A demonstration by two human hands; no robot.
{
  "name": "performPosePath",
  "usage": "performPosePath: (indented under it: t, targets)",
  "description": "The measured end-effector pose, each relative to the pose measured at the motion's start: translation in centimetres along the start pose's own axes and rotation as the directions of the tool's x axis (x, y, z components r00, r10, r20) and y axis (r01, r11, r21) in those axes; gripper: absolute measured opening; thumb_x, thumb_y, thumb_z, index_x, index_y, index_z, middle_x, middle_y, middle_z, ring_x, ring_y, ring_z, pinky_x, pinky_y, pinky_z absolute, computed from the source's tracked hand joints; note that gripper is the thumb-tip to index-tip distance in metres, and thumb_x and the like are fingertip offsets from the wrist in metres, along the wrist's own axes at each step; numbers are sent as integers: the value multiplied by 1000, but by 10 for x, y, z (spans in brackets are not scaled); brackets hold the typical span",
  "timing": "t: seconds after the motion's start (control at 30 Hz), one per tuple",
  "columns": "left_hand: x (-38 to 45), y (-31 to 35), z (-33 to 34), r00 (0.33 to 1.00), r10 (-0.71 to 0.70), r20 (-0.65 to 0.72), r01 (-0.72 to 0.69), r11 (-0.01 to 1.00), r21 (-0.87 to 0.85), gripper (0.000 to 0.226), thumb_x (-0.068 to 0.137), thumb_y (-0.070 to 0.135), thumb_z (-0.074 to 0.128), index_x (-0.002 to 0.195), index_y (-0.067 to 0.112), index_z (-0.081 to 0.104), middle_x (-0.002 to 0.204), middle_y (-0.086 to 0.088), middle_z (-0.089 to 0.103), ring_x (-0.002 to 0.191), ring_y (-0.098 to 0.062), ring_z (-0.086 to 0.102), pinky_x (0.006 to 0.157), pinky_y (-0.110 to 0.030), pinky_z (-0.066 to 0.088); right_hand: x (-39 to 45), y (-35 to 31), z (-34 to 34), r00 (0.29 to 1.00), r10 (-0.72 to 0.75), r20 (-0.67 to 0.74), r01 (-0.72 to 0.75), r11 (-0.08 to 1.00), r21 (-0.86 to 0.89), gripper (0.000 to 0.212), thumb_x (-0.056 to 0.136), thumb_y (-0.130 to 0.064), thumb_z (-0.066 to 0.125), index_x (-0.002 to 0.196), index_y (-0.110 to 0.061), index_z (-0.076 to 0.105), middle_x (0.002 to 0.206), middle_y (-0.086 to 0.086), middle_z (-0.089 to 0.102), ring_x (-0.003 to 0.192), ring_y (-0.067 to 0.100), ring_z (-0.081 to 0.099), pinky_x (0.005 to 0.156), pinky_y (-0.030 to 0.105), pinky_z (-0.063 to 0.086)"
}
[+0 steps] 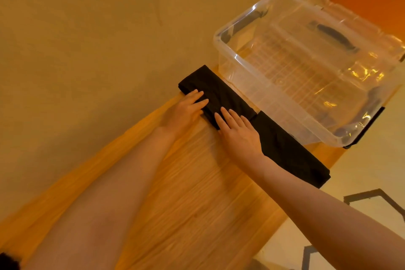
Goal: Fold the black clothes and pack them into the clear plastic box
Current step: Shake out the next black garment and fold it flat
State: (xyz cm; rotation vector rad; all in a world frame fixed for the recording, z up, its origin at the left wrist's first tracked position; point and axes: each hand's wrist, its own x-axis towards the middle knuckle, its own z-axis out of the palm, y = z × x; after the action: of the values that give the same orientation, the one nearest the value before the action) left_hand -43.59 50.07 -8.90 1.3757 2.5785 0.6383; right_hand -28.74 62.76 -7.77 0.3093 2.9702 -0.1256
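A black garment [282, 144], folded into a long narrow strip, lies on the wooden table [197, 204] beside the clear plastic box [306, 66]. Its left end is doubled over into a thicker part [221, 92]. My left hand [186, 109] lies flat with straight fingers pressing on that doubled end. Close to it, my right hand [238, 131] presses flat on the strip near the edge of the fold. The box stands open and holds no clothes; dark handles show through its walls.
The box's clear lid with a dark handle [335, 35] sits behind the box. The table's far edge runs just left of the garment, with beige floor [87, 50] beyond. Dark tape lines [372, 195] mark the floor at the right.
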Motion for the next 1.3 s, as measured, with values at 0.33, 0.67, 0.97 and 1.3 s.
performPosePath:
  t: [0.33,0.67,0.97,1.3]
  targets:
    - [14,11,8,1000,11,-6,-11,1000,24,40,97,9,53,136,9,51,149,-14,40,143,-27,28,109,-37,34,1,18,0,1000,23,-19,-22,999,47,59,102,-25,40,153,-22,11,161,5,9,148,23,6,117,38,2]
    - [1,21,6,999,36,-6,-33,975,219,39,97,17,52,136,9,51,144,-13,46,137,-28,37,115,-40,26,-2,27,-7,998,-22,-64,24,999,27,48,102,-34,38,148,-21,32,155,6,30,142,26,29,115,43,22]
    - [-56,48,-30,982,147,-118,-93,922,375,27,82,13,72,108,9,69,114,-14,67,106,-30,63,96,-43,47,-29,25,-18,958,-222,-181,225,974,-8,44,92,-23,62,134,-15,53,137,12,54,124,31,53,103,48,44]
    - [-206,110,-33,963,-90,-253,221,804,552,39,87,30,41,107,14,70,112,-11,67,101,-28,64,102,-43,31,-78,0,-52,780,-604,-162,596,797,-99,41,99,-27,48,138,-16,47,143,11,48,132,29,45,108,45,38]
